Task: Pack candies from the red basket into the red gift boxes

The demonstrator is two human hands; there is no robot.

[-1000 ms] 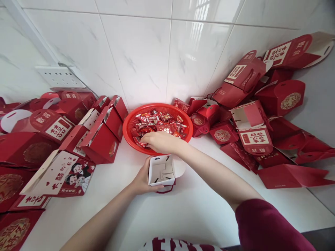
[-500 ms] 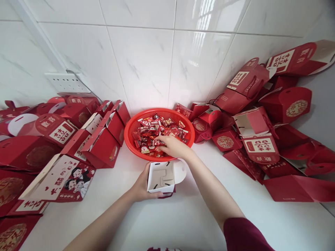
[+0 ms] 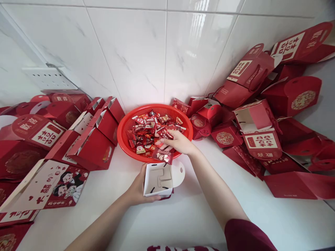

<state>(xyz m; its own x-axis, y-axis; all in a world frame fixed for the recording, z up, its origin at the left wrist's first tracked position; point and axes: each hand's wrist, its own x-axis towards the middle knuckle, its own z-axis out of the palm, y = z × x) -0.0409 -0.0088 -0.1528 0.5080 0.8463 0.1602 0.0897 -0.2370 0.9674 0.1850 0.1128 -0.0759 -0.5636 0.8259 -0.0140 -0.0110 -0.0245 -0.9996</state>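
My left hand (image 3: 138, 190) is wrapped round the left side of a small open candy box (image 3: 158, 178), white inside, with its rounded flap sticking out to the right. Inside the box only its bare folded bottom shows. Just beyond it stands a red plastic basket (image 3: 120, 139) heaped with wrapped candies (image 3: 142, 129). Over the basket's near right part, my right hand (image 3: 180, 142) is closed on a few red-wrapped candies. One larger dark red candy packet (image 3: 162, 156) hangs below its fingers, close above the box's far edge.
Red gift boxes (image 3: 91, 148) crowd the left side of the white counter (image 3: 199, 209). More red boxes (image 3: 261, 143) lie piled on the right. Behind the basket rises a white tiled wall (image 3: 136, 52) with a socket strip (image 3: 48, 78).
My right hand has lifted out of the candy heap with red-wrapped candies in its fingers. My left hand still holds the box in nearly the same place. The view has shifted slightly.
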